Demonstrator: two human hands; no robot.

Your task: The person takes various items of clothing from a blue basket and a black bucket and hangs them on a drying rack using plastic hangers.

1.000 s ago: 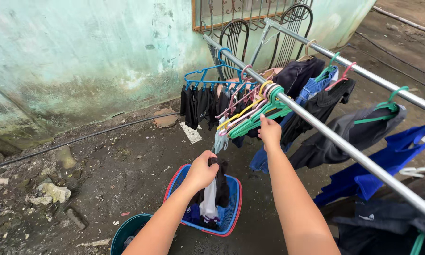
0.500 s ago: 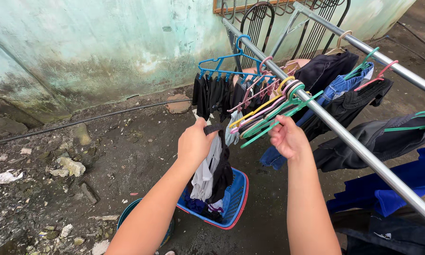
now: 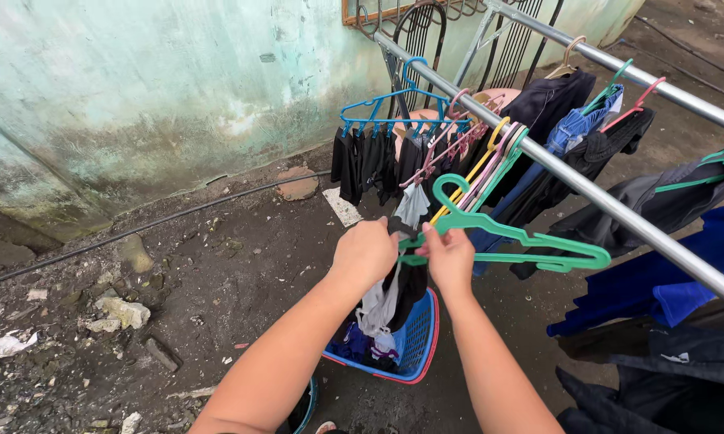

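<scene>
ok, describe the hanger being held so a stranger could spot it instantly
Start at the long silver metal rail running diagonally across the yard, with a bunch of empty plastic hangers hooked on it. Just below, the right hand grips a mint-green plastic hanger beside the left hand. Unlike the bunch, it is off the rail and lies nearly flat.

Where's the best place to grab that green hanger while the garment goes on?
Probably the neck just under the hook of the green hanger, coming from the near side, where the right hand already pinches it: both arms stay free, and the left hand has the garment.
</scene>
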